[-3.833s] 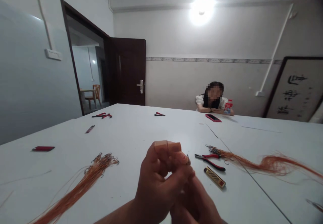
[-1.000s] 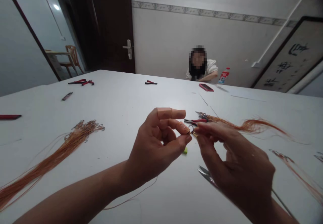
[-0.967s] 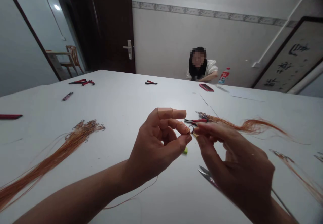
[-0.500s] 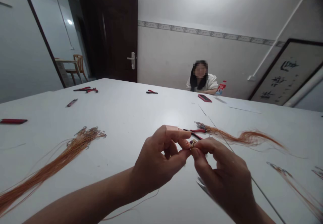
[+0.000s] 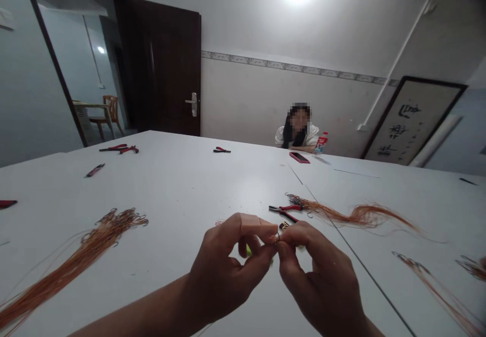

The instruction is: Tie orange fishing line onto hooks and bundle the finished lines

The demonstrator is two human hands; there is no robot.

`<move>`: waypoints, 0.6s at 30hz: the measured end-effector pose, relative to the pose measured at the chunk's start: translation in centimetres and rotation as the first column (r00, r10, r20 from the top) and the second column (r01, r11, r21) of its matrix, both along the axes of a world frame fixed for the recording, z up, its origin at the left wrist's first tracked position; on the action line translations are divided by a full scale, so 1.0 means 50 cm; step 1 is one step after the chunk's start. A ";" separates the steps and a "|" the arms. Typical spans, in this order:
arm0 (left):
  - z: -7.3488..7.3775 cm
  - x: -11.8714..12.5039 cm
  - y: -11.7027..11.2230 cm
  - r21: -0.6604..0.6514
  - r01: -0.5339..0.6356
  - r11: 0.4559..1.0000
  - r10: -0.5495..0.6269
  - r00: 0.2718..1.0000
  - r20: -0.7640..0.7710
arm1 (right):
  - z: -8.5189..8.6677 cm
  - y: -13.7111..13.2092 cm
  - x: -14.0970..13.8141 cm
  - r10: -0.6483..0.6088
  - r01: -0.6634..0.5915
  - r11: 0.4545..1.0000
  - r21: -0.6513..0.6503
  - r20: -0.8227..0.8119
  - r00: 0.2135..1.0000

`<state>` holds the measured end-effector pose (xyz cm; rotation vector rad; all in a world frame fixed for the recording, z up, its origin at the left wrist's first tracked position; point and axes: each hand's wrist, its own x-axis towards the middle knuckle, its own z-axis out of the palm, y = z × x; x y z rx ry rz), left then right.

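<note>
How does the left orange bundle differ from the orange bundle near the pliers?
The left bundle is thicker than the right bundle. The left bundle runs diagonally toward the near edge; the right bundle lies more sideways in a wavy curve. The right bundle's hooked end sits beside red-handled pliers; the left bundle's does not. Both are orange strands with small dark hooks at one end, on the white table.

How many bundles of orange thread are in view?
4: left bundle, middle bundle beyond the right hand, lower-right bundle, right-edge bundle. More may lie out of frame.
</note>
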<state>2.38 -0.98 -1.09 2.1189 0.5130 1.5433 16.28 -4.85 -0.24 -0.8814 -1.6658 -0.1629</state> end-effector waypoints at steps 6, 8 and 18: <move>-0.002 0.003 0.010 0.049 0.018 0.999 -0.020 0.999 0.036 | -0.009 0.004 0.002 0.025 -0.025 1.000 -0.014 -0.015 1.000; -0.003 0.004 0.009 -0.005 0.039 0.999 -0.039 0.997 0.062 | -0.010 0.004 0.003 0.044 -0.044 0.999 -0.019 -0.020 0.999; 0.010 0.004 -0.007 -0.417 0.240 0.877 -0.167 0.965 0.203 | -0.009 0.006 0.003 0.078 -0.079 0.991 -0.106 -0.021 0.997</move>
